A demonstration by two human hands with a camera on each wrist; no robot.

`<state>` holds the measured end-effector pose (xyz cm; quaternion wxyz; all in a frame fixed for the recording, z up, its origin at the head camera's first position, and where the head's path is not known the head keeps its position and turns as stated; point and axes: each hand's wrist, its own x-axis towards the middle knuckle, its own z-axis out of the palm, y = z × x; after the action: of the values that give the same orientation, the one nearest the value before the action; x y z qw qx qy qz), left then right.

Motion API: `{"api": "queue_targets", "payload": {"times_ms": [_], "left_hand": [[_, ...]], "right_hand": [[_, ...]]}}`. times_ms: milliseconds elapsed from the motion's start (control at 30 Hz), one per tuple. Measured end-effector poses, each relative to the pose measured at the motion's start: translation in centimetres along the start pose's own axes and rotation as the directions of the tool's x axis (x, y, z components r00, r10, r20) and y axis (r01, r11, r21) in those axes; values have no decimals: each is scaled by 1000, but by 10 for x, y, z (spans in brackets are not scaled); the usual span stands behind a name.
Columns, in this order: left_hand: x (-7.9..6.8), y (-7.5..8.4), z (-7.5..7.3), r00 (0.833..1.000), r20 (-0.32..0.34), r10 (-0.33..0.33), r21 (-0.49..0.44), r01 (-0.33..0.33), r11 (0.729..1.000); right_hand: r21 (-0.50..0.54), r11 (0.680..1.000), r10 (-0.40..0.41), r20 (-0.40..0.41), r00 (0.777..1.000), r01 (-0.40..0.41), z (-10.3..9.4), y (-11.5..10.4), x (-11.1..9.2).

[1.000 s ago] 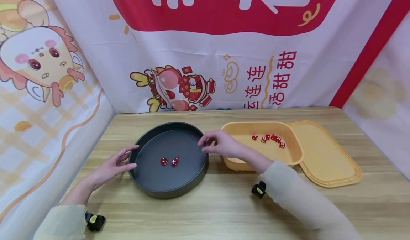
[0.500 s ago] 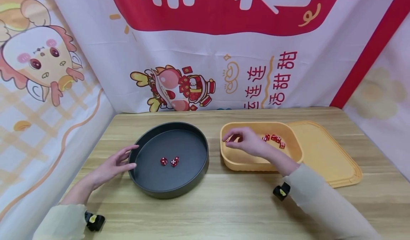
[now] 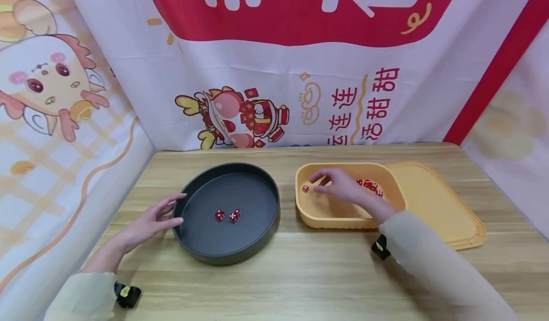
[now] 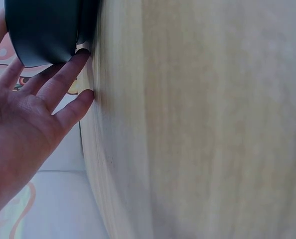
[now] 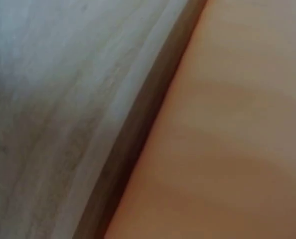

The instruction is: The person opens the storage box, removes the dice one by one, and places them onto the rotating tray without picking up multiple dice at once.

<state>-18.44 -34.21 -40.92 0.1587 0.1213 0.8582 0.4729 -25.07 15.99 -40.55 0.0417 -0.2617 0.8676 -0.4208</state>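
Three red dice (image 3: 233, 217) with white pips lie in the round dark grey pan (image 3: 197, 237), two of them close together. My left hand (image 3: 151, 223) is at the pan's left side, fingers fairly straight and fingertips right at its wall; the left wrist view shows the hand (image 4: 33, 107) beside that dark wall. My right hand (image 3: 339, 185) is over the tan box (image 3: 343, 223), with a gap between its thumb and forefinger. A red die (image 3: 305, 188) sits just left of its fingertips, in the box's left end. More red dice (image 3: 370, 185) lie at the right inside, partly hidden.
The box's tan lid (image 3: 446, 211) lies on the wooden table (image 3: 283, 283) to the right, partly behind the box. In the right wrist view, only the box's outer wall (image 5: 213, 149) and the tabletop fill the frame. Printed cloths hang behind and beside the table.
My right hand has moved right, from the pan's right rim to over the box, and its fingers have since shifted slightly off the left die, now visible. My left hand stays put.
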Motion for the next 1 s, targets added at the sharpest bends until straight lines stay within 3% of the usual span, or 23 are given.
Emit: {"api": "queue_targets", "payload": {"times_ms": [567, 1000], "left_hand": [[2, -1, 0, 1000, 9, 18, 6, -18, 1000], [1, -2, 0, 1000, 11, 9, -5, -9, 1000]], "right_hand": [[-57, 998, 32, 155, 987, -23, 16, 14, 5], [6, 999, 32, 171, 985, -33, 20, 15, 7]]}}
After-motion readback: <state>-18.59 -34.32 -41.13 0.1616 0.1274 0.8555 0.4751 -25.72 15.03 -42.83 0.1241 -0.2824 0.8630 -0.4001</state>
